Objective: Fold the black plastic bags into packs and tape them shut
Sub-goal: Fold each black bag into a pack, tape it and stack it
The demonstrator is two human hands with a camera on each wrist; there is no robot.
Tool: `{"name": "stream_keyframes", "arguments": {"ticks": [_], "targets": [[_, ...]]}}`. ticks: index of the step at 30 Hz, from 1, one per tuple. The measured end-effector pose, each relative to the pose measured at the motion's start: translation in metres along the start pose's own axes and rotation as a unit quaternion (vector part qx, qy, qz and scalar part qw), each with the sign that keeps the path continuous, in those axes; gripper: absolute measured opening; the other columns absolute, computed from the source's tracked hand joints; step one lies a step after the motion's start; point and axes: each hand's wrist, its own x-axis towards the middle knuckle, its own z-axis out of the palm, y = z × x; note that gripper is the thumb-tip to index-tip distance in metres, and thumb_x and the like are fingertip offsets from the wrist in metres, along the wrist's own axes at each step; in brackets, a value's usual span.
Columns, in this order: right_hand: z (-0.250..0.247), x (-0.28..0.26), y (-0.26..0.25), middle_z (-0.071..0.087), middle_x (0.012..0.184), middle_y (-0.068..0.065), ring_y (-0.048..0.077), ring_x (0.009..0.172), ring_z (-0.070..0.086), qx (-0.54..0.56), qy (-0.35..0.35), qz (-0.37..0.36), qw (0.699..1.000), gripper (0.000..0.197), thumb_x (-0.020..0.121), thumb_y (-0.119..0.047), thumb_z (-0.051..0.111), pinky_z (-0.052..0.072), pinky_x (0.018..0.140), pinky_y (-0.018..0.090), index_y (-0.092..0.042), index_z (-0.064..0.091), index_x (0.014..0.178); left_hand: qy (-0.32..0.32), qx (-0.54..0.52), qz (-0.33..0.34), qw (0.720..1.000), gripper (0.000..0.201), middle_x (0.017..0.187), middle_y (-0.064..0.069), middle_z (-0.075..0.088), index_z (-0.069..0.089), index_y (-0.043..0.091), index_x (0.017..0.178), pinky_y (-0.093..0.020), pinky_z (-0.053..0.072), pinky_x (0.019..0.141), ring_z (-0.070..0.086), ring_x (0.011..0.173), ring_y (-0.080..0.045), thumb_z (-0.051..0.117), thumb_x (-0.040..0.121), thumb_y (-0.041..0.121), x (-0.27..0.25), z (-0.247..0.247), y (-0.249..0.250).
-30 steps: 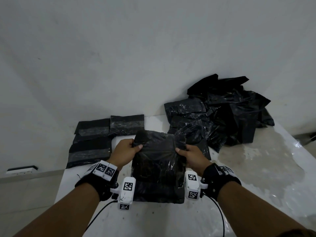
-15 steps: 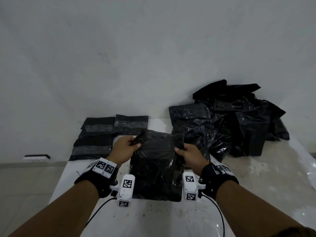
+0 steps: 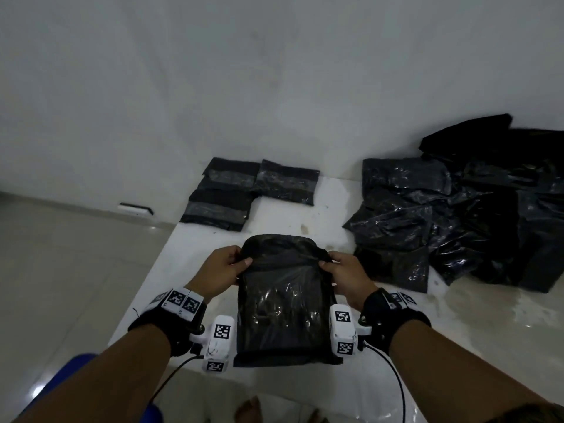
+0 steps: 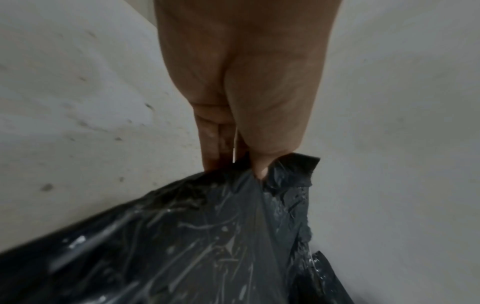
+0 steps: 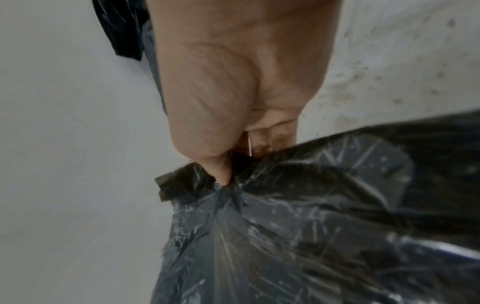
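A black plastic bag (image 3: pixel 282 303) lies partly folded on the white table (image 3: pixel 476 331) right in front of me, its far end lifted and curled towards me. My left hand (image 3: pixel 236 264) pinches the bag's far left corner (image 4: pixel 283 176) between thumb and fingers. My right hand (image 3: pixel 331 264) pinches the far right corner (image 5: pixel 187 185) the same way. Three finished packs (image 3: pixel 244 190) with pale tape bands lie at the table's back left. A loose heap of black bags (image 3: pixel 457 227) fills the back right.
A white wall (image 3: pixel 274 87) rises close behind the table. The table's left edge (image 3: pixel 143 294) drops to a pale tiled floor. A blue object (image 3: pixel 79 370) shows at the lower left beside my arm. Cables hang from both wrist cameras.
Both hands have lifted the bag's far end and drawn it back towards me, curling it over. The view has turned left, so the heap sits further right.
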Motion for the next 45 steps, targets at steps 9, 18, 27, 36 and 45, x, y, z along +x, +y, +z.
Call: {"name": "stream_keyframes", "arguments": {"ticks": [9,18,27,36,45], "targets": [[0.061,0.002,0.033,0.058,0.073,0.008,0.019,0.058,0.051,-0.017,-0.022,0.034,0.999,0.019,0.095,0.004,0.052,0.042,0.047,0.023,-0.011,0.06,0.087,0.031,0.002,-0.051,0.998,0.034,0.103,-0.024,0.07,0.067,-0.005,0.107,-0.052,0.054,0.092,0.067,0.098,-0.036,0.071,0.082,0.018,-0.012,-0.044,-0.059],[0.07,0.007,0.042,0.065,0.077,-0.001,0.012,0.073,0.058,-0.147,0.037,-0.069,0.986,0.036,0.089,0.013,0.054,0.047,0.063,0.015,-0.016,0.066,0.072,0.011,0.043,-0.01,0.999,0.019,0.086,-0.014,0.07,0.065,0.007,0.076,-0.019,0.05,0.072,0.064,0.078,-0.016,0.062,0.087,-0.008,0.012,-0.056,-0.075],[0.07,0.006,0.041,0.067,0.085,0.0,0.01,0.067,0.059,-0.131,0.096,-0.076,0.984,0.031,0.093,0.009,0.054,0.049,0.061,0.023,-0.014,0.072,0.081,-0.013,0.148,0.034,0.988,0.036,0.083,0.007,0.063,0.068,0.018,0.071,-0.025,0.048,0.071,0.061,0.075,-0.016,0.052,0.086,-0.009,0.027,-0.067,-0.062],[0.085,0.005,0.037,0.065,0.067,0.014,0.03,0.072,0.066,-0.018,0.139,0.022,0.99,0.033,0.086,-0.028,0.076,0.059,0.076,0.048,-0.006,0.07,0.063,-0.041,0.0,-0.08,0.996,0.029,0.081,-0.018,0.071,0.071,-0.003,0.073,-0.029,0.058,0.073,0.069,0.082,-0.028,0.062,0.093,0.015,0.04,-0.065,-0.062],[0.086,0.006,0.049,0.061,0.098,0.012,0.024,0.091,0.059,-0.09,0.118,0.023,0.989,0.025,0.08,0.012,0.069,0.049,0.071,0.024,-0.006,0.063,0.097,0.018,0.038,-0.158,0.987,0.025,0.082,-0.013,0.065,0.062,0.005,0.07,-0.043,0.06,0.079,0.07,0.081,-0.031,0.086,0.072,0.011,0.034,-0.058,-0.069]]}}
